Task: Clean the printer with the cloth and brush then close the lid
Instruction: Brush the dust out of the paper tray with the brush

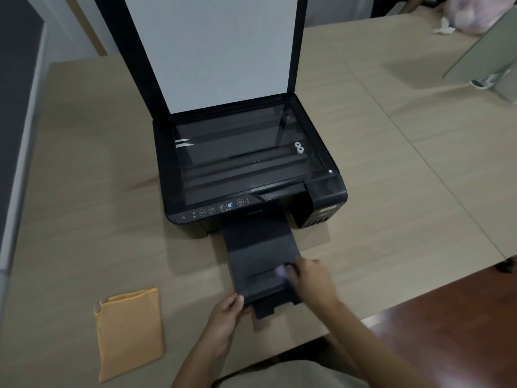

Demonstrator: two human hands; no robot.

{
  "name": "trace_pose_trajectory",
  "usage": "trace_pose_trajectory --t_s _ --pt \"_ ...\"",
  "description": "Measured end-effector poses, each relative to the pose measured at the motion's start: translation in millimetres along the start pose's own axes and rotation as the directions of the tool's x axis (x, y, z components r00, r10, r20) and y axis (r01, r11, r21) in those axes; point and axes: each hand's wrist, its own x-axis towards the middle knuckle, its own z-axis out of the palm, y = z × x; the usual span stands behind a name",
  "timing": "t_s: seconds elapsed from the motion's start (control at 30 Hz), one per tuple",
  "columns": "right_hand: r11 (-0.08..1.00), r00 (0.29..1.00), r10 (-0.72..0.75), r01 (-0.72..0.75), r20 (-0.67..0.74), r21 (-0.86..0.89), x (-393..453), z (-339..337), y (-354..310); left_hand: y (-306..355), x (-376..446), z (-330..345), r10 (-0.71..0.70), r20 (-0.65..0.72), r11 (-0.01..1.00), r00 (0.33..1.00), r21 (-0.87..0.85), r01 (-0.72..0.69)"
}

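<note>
The black printer (324, 197) sits mid-table with its lid (212, 51) raised upright, white underside facing me, and the scanner glass (237, 152) bare. Its output tray (257, 247) is pulled out toward me. My left hand (226, 312) grips the tray's front left corner. My right hand (310, 278) rests over the tray's right side, fingers closed on a small, motion-blurred thing with a pale tip, apparently the brush (280, 271). A folded orange cloth (130, 331) lies flat on the table to the left, apart from both hands.
The light wooden table (391, 191) ends close to me at the lower right, with dark floor beyond. A grey monitor back and stand (486, 65) sits at the far right. A pink bag (472, 15) and crumpled tissue (444, 26) lie at the far right corner.
</note>
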Motion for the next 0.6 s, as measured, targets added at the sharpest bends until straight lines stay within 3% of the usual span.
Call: trace_pose_trajectory --t_s 0.07,0.1,0.17,0.23,0.27,0.3,0.37,0.43,0.47,0.53,0.6 --pt "0.995 0.983 0.101 -0.103 -0.155 -0.005 5.9 -22.2 28.8 -3.1 0.5 1.3 0.011 0.01 1.0 1.0 -0.006 -0.011" --pt "0.997 0.981 0.073 -0.075 -0.182 -0.005 6.3 -21.8 26.1 -3.6 -0.2 1.9 0.008 0.013 1.0 1.0 0.001 -0.008" --pt "0.993 0.992 -0.114 0.114 -0.048 -0.007 1.3 3.1 -11.3 -1.1 -2.0 2.2 0.005 0.008 1.0 1.0 0.023 -0.006" --pt "0.953 0.937 -0.299 0.301 0.181 0.015 -12.6 40.0 -54.2 -1.4 -2.4 1.1 0.014 -0.013 0.999 1.0 0.038 -0.014" --pt "0.934 0.912 -0.354 0.356 0.208 0.031 -16.0 47.9 -64.3 -0.2 -2.7 0.9 0.018 -0.019 0.999 1.0 0.046 -0.017" --pt "0.939 0.926 -0.341 0.342 0.16 0.024 -12.1 44.5 -61.6 1.2 -3.4 0.9 0.023 -0.014 0.998 1.0 0.054 -0.022" --pt "0.988 0.99 -0.14 0.141 0.02 -0.069 4.3 19.3 -30.2 3.3 -4.5 2.0 0.017 0.002 0.999 1.0 0.037 -0.017" --pt "0.991 0.987 0.058 -0.075 -0.147 -0.111 17.7 -12.1 8.9 4.6 -4.9 2.7 0.007 0.007 0.999 1.0 0.039 -0.008" --pt "0.99 0.971 0.094 -0.115 -0.22 -0.087 20.0 -22.1 18.1 4.2 -5.4 3.3 0.007 0.014 0.999 1.0 0.037 -0.008" --pt "0.999 0.964 -0.029 0.019 -0.264 -0.039 19.9 -16.8 1.9 2.4 -5.7 3.8 0.017 0.008 1.0 1.0 0.022 -0.017" --pt "0.967 0.967 -0.254 0.255 0.011 -0.031 11.3 17.0 -39.9 2.8 -6.5 4.8 0.025 -0.011 0.999 1.0 0.024 -0.025"
